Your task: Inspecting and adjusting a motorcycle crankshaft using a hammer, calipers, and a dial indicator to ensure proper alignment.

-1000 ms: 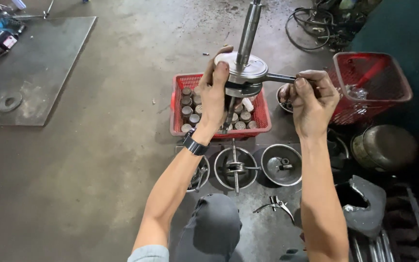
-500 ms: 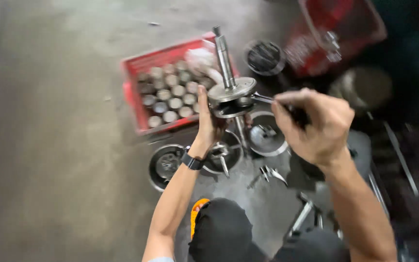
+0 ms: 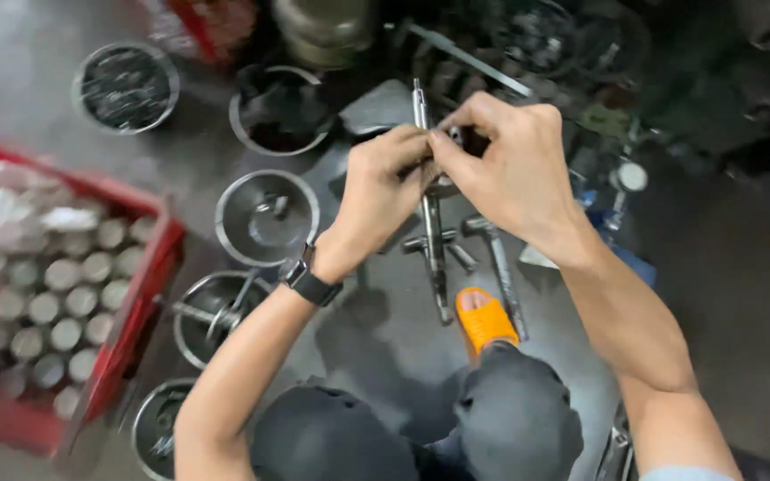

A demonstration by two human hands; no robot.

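While the camera has swung since half a second ago, so that the red crate point(image 3: 140, 294) of metal cylinders point(image 3: 62, 307) now sits at the far left instead of above the hands, the grey concrete floor point(image 3: 741, 294) fills the right side. Round metal bowls point(image 3: 266, 216) that lay under the hands now lie to the left of them, one with a shafted part point(image 3: 216, 313) in it. Both hands, well apart before, have come together over the long steel shaft point(image 3: 430, 223), which stands nearly upright in the view, held above the floor at the middle of the picture. Left hand point(image 3: 376, 200) is clenched round the shaft's upper part, fingers curled against it. Right hand point(image 3: 510, 169) pinches at the same spot, fingertips touching those of the left; what it nips is hidden. A hammer point(image 3: 496, 267) lies just beside the shaft, near an orange sandal point(image 3: 485, 321). A black wristwatch point(image 3: 309, 281) sits on the left wrist.
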